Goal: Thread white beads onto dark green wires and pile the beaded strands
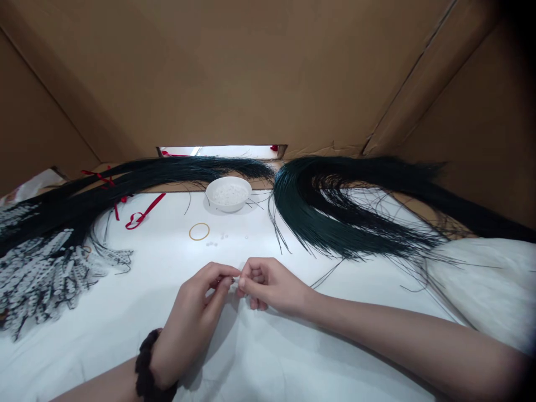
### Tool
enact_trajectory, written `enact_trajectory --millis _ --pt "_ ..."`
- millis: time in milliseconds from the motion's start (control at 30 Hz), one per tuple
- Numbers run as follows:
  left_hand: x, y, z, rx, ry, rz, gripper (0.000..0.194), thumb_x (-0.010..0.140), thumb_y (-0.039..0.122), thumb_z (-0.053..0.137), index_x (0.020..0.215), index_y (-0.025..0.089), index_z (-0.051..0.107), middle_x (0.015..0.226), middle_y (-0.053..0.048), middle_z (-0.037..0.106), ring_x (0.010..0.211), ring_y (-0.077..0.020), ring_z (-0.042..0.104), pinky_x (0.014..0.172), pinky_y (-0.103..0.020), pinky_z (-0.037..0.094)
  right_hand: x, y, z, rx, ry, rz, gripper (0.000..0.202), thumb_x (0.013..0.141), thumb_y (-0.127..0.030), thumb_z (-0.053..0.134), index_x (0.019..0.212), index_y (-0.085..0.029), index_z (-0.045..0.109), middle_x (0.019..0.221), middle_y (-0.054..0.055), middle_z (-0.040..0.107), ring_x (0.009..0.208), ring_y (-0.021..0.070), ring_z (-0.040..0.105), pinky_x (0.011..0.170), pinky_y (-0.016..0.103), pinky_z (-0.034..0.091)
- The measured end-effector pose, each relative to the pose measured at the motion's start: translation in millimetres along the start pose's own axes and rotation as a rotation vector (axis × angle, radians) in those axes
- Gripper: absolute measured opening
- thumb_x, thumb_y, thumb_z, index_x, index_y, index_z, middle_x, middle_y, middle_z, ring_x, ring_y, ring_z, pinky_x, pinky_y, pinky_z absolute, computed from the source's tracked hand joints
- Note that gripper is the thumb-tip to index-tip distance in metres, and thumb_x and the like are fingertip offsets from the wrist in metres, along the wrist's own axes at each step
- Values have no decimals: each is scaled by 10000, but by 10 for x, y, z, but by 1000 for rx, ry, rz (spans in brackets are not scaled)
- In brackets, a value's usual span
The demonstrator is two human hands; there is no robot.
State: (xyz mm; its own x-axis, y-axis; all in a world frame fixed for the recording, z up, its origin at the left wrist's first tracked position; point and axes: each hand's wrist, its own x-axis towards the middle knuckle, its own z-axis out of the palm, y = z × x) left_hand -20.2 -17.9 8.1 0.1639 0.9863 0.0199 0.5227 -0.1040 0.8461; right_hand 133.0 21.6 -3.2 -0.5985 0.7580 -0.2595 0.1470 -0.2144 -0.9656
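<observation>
My left hand (196, 315), with a dark band (147, 363) at the wrist, is pinched closed near the middle of the white surface. Its fingertips meet those of my right hand (272, 285), which is closed too, thumb against forefinger. A tiny dark bit shows between the fingertips, too small to name. Beyond the hands several small white beads (212, 244) lie loose beside a yellow ring (199, 231). Farther back, a white bowl (229, 194) holds many small white pieces.
Dark green strands (330, 223) curve at the back right, near a white plastic bag (486, 279). Black strands (138, 178) stretch across the back left, ending in white-beaded bunches (46, 273). A red ribbon (146, 211) lies nearby. Cardboard walls (251, 72) enclose the surface.
</observation>
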Motion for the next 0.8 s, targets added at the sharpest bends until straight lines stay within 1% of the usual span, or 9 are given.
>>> enact_trajectory --millis 100,167,300,400,467,533,633,700,800 --pt "-12 15 27 -68 -13 -31 137 812 253 436 905 230 533 823 -7 612 741 -149 559 628 -229 417 -10 -2 3 -19 -20 -11 126 744 -263 518 754 -153 458 648 -4 549 437 45 476 387 150 365" --pt "-22 22 45 -90 -32 -26 134 810 247 432 910 229 518 782 -3 608 713 -147 556 607 -228 416 -8 -2 -12 -34 -51 -24 118 734 -251 523 736 -153 457 613 -17 533 421 43 467 372 144 351" --pt "-7 55 58 -49 -25 7 118 803 198 401 858 219 503 671 20 564 623 -129 517 567 -222 388 38 4 -94 -5 -154 0 28 695 -142 486 687 -146 460 615 -11 556 420 50 485 356 144 351" --pt "51 87 63 7 13 44 127 773 136 397 809 212 493 646 28 543 594 -121 489 559 -219 370 108 14 -170 91 -226 20 113 628 -67 454 708 -146 465 616 -16 570 439 72 529 371 161 394" --pt "123 97 67 37 16 74 136 765 114 387 801 207 479 642 29 539 589 -121 485 563 -221 369 151 18 -209 148 -230 11 131 614 -65 454 718 -144 469 606 -16 574 446 82 544 384 174 418" --pt "230 86 63 69 16 120 136 783 129 364 829 202 469 666 19 540 608 -127 498 582 -230 380 177 21 -235 170 -143 -18 78 641 -108 479 713 -137 482 585 -15 567 427 75 532 371 165 404" --pt "443 34 41 192 99 186 189 821 176 320 951 178 457 809 -32 547 748 -159 528 680 -270 403 182 21 -255 194 123 -69 50 682 -174 497 692 -125 499 548 -22 532 391 46 483 349 142 357" --pt "586 -7 31 337 134 215 231 830 182 298 997 151 454 918 -79 529 854 -190 518 752 -308 398 176 20 -259 243 257 -91 51 687 -174 493 681 -123 497 550 -24 519 398 39 472 362 143 362" --pt "742 -41 51 502 48 244 236 808 167 328 979 126 486 999 -119 497 874 -217 520 770 -338 401 181 12 -253 297 316 -94 37 677 -156 487 658 -125 484 573 -12 530 419 46 486 378 153 379"
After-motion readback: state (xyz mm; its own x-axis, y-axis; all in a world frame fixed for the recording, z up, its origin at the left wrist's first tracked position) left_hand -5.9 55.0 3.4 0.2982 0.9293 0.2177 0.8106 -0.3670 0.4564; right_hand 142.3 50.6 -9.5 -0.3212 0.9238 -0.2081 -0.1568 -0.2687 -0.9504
